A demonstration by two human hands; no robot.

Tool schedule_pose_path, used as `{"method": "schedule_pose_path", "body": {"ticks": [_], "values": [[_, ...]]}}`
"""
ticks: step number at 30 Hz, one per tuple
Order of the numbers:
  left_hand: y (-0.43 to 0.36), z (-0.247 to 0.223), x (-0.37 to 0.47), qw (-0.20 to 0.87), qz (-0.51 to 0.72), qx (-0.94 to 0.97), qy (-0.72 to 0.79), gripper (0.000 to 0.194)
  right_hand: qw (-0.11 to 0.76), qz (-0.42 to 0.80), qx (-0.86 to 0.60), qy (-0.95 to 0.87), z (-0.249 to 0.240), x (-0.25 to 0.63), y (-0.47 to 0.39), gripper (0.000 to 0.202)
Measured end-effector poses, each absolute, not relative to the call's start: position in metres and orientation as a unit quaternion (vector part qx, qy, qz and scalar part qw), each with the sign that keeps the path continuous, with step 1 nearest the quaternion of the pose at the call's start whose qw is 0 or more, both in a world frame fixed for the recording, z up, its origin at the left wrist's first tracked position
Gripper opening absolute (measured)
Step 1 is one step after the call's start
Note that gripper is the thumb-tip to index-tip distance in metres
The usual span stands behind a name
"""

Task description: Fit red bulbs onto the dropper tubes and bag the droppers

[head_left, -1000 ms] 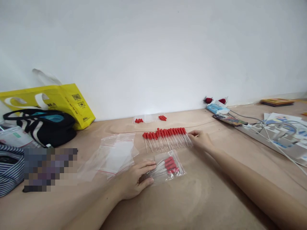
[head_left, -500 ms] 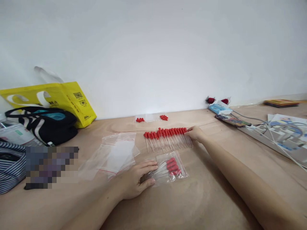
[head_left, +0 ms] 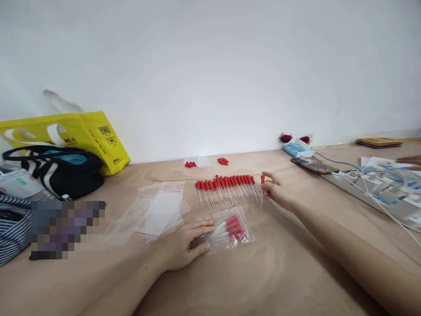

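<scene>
My right hand (head_left: 278,192) pinches one dropper (head_left: 262,179) with a red rubber bulb and a clear tube, upright at the right end of a row. That row of droppers (head_left: 226,188) lies side by side, bulbs pointing away from me. Nearer to me, my left hand (head_left: 188,241) is curled over the left end of a clear zip bag (head_left: 248,235), thumb and fingers on either side. Several red-bulbed droppers (head_left: 234,224) show inside the bag, tubes running toward my left palm, which hides part of them.
Flat zip bags (head_left: 161,210) overlap left of centre. Bagged droppers (head_left: 222,161) lie by the wall. At left are a yellow bag (head_left: 113,147) and a black pouch (head_left: 77,173). A power strip (head_left: 371,193) with cables stretches along the right; another person's hand (head_left: 409,160) shows beyond.
My right hand has drawn one dropper away from the row's right end and raised it upright. My left hand stays on the bag. Another person's hand has appeared at the right edge.
</scene>
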State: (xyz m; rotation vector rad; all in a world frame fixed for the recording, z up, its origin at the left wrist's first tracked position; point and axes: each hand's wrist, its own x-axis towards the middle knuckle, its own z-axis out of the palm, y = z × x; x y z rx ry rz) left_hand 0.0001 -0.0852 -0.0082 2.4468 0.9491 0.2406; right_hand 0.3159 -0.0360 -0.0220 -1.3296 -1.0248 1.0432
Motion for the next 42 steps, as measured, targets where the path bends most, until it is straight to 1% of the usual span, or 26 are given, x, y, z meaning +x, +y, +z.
{"method": "schedule_pose_path", "body": {"ticks": [3,6,9,11,16,20,23,27,31,33,37,39,42], "values": [[-0.084,-0.009,0.001,0.253,0.088,0.901,0.342,0.038,0.607,0.456,-0.51,-0.405,-0.039,0.299,-0.062,0.057],[-0.083,-0.009,0.002,0.25,0.087,0.901,0.342,0.038,0.644,0.437,-0.502,-0.378,-0.049,0.286,-0.075,0.055],[-0.082,-0.011,0.001,0.246,0.086,0.903,0.34,0.038,0.664,0.417,-0.501,-0.366,-0.051,0.278,-0.077,0.056],[-0.082,-0.012,0.0,0.242,0.086,0.904,0.341,0.039,0.666,0.425,-0.489,-0.37,-0.052,0.274,-0.078,0.057],[-0.083,-0.012,-0.003,0.238,0.081,0.902,0.351,0.04,0.646,0.491,-0.432,-0.393,-0.053,0.267,-0.082,0.055],[-0.084,-0.013,-0.003,0.236,0.087,0.9,0.356,0.045,0.625,0.525,-0.429,-0.388,-0.053,0.267,-0.081,0.053],[-0.084,-0.013,-0.003,0.242,0.092,0.9,0.351,0.043,0.615,0.542,-0.428,-0.381,-0.052,0.268,-0.079,0.051],[-0.083,-0.014,-0.003,0.25,0.092,0.9,0.345,0.039,0.596,0.534,-0.438,-0.409,-0.051,0.267,-0.079,0.047],[-0.082,-0.013,-0.001,0.244,0.083,0.901,0.349,0.039,0.518,0.529,-0.46,-0.49,-0.049,0.265,-0.08,0.038],[-0.083,-0.012,-0.001,0.245,0.079,0.9,0.353,0.039,0.49,0.532,-0.462,-0.514,-0.048,0.265,-0.08,0.04],[-0.084,-0.009,-0.002,0.245,0.085,0.897,0.358,0.046,0.492,0.533,-0.463,-0.51,-0.047,0.265,-0.078,0.045],[-0.084,-0.009,-0.002,0.239,0.08,0.898,0.361,0.048,0.499,0.52,-0.47,-0.51,-0.049,0.265,-0.077,0.041],[-0.083,-0.011,-0.002,0.23,0.069,0.903,0.356,0.049,0.488,0.482,-0.474,-0.552,-0.054,0.265,-0.077,0.035]]}}
